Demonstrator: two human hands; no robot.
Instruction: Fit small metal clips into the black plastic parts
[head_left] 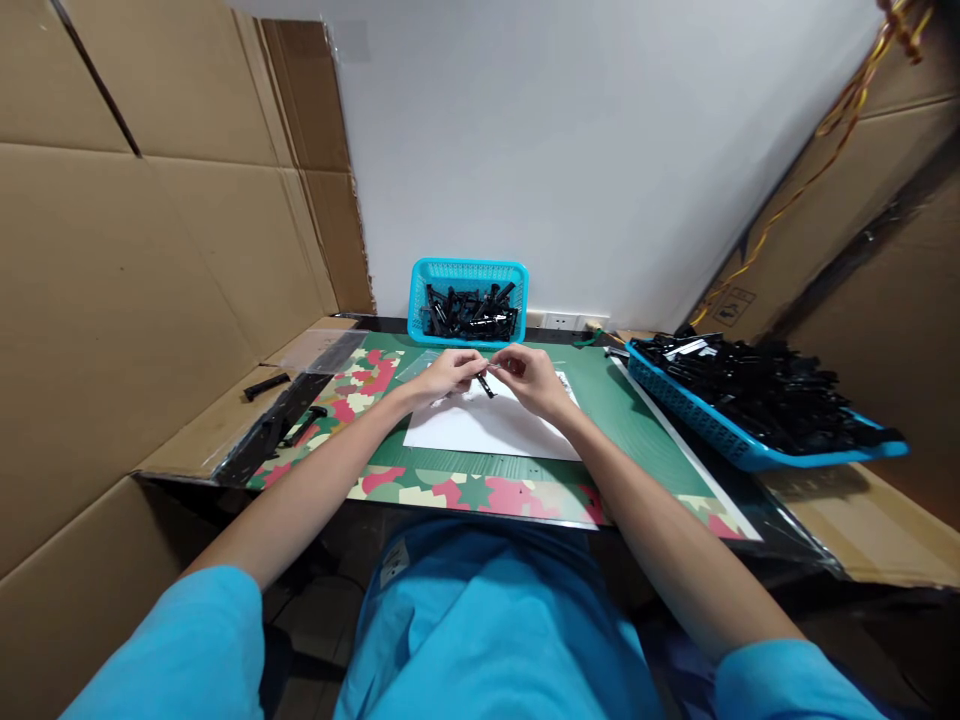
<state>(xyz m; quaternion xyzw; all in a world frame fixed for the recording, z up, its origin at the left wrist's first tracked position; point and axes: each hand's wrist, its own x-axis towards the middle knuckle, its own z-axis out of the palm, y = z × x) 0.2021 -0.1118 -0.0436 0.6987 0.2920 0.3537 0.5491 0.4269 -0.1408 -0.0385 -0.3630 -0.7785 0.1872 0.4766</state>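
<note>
My left hand (451,374) is closed on a small black plastic part (486,385), whose lower end sticks out toward me between the hands. Close beside it, my right hand (529,376) pinches at the part's upper end; something thin and clear seems to be between its fingertips, too small to name. Both hands are above a white sheet of paper (487,430), which lies on a green mat (615,420) with a camouflage-patterned border.
A blue basket (469,265) of black parts stands at the back against the wall. Another blue basket (690,425), heaped with black parts, sits at the right. Loose black parts (266,387) lie at the left. Cardboard walls (172,230) enclose both sides.
</note>
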